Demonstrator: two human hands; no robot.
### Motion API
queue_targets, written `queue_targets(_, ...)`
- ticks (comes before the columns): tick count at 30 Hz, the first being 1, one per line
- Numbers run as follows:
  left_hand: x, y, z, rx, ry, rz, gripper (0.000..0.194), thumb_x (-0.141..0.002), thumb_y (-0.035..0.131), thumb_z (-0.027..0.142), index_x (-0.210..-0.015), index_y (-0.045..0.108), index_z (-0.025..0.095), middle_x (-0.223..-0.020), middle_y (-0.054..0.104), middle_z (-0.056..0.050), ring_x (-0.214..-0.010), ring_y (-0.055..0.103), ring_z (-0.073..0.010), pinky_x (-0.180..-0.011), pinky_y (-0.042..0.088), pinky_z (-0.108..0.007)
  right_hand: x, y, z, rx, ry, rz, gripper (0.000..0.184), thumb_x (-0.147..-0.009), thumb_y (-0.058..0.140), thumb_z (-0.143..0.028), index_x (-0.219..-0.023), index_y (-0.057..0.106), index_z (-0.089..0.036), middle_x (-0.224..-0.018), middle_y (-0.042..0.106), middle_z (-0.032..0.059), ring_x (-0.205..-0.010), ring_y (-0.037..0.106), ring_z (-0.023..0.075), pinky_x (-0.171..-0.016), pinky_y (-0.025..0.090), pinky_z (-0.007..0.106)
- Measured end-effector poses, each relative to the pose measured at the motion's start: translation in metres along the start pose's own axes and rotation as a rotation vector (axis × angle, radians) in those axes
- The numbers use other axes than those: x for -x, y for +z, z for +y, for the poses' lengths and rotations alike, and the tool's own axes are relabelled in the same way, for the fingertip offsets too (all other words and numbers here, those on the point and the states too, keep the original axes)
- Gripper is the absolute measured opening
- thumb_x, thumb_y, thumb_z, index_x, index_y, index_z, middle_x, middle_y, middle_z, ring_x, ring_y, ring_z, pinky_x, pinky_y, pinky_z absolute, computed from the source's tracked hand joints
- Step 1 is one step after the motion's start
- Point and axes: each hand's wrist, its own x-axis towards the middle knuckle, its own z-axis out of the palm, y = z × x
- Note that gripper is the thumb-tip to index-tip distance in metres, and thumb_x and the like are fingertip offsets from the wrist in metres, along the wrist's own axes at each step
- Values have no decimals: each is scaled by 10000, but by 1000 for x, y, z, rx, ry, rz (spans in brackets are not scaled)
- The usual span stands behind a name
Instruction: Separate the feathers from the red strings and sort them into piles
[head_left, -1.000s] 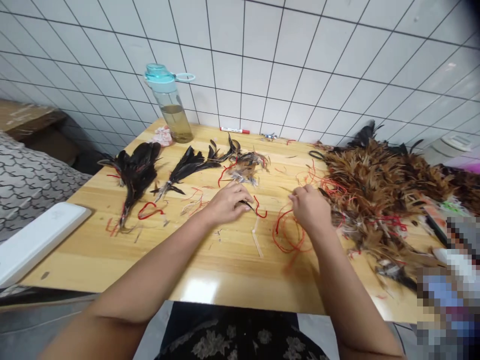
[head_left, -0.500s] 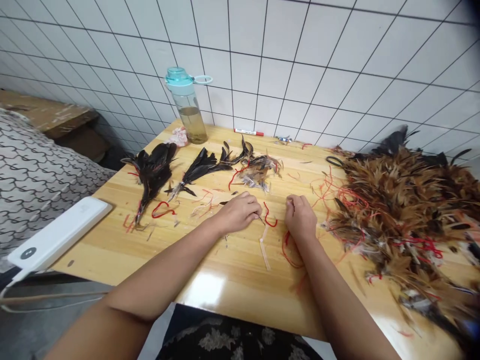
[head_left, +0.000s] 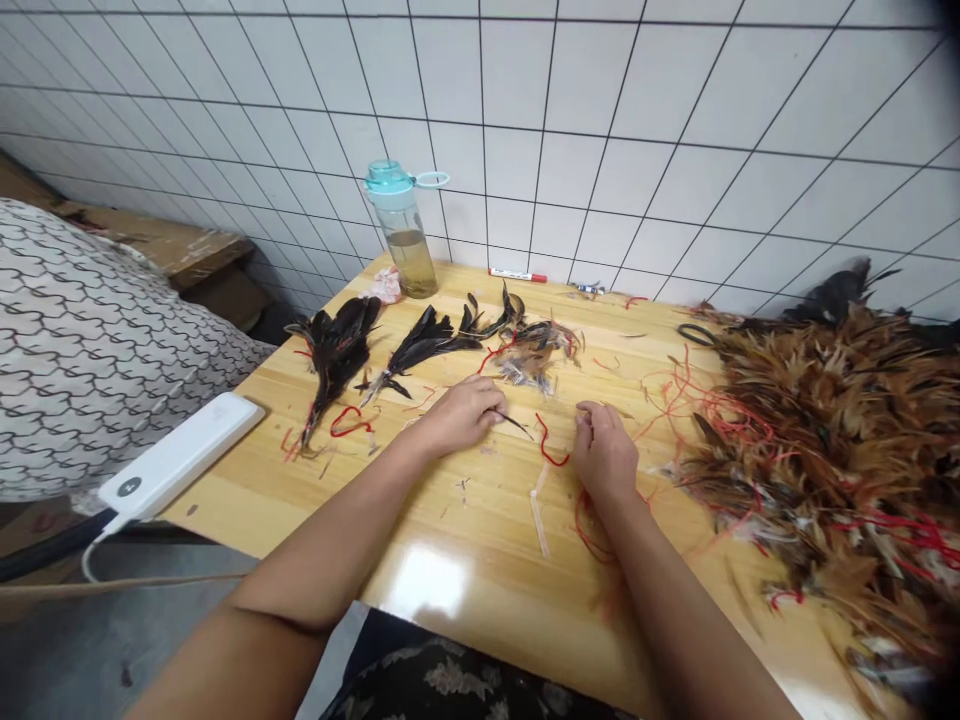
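Note:
My left hand is closed in a pinch on a thin dark feather, whose tip points right. My right hand rests to the right of it with its fingers curled; whatever it may hold is hidden. Between the hands lies a short red string, close to the right fingers. Below it is a bent pale strip. Beyond my left hand sits a small heap of brownish feathers. Black feathers lie farther left, beside a larger black feather bundle.
A large pile of brown feathers with tangled red strings covers the right side. At the back are a water bottle, a red-capped marker and a black ring. A white power bank overhangs the left edge.
The view has shifted left, so the table things appear farther right. More of the dark feather now shows beyond my left fingers. My hands are slightly farther apart.

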Motion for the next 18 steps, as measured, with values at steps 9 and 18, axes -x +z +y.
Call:
queue_targets(9, -3, -9, 6, -26, -45, 262, 130, -876, 506, 201, -848, 629, 171, -859, 610, -51, -853, 536, -166, -794, 428, -298, 1, -1, -10, -151, -84, -89, 307, -914, 452, -319, -1162, 559, -174, -928, 631, 68, -761, 588, 182, -637, 417, 280)
queue_targets(18, -13, -3, 45, -344, 194, 170, 237, -931, 423, 201, -907, 657, 183, -881, 585, -74, -873, 491, -185, -800, 409, -310, 7, 2, -17, -210, -281, -191, 287, -948, 388, -334, -1067, 618, -211, -902, 657, 68, -822, 605, 184, -692, 423, 268)
